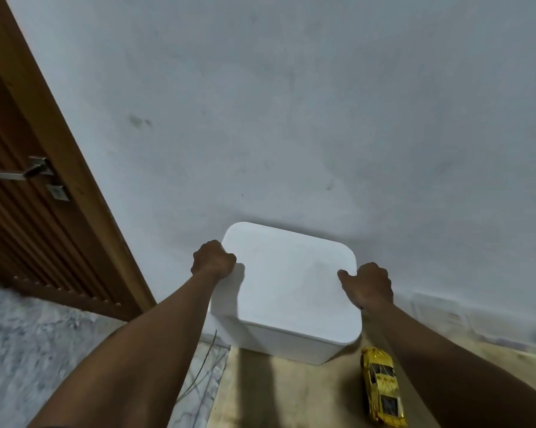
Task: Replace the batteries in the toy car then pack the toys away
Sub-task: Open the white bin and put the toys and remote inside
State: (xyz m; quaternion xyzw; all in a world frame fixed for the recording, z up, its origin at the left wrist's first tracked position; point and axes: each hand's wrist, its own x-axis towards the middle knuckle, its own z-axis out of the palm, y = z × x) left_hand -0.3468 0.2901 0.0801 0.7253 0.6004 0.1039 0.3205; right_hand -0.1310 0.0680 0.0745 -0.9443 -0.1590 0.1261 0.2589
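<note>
Box point(291, 282): white, lidded, on table point(291, 393) against the wall. I grip its opposite top edges with left hand point(212, 259) and right hand point(368, 284), fingers curled over, probably to lift the lid. Car point(382, 387): yellow, on the table beside the box, unpacked.

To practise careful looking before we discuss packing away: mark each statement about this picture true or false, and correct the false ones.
1. The left hand and right hand grip opposite sides of the white box. True.
2. The yellow toy car lies inside the box. False: it lies on the tan surface beside the box, by the right forearm.
3. The box's lid is off. False: the lid sits on the box.
4. A door with a metal handle is on the left. True.
</note>
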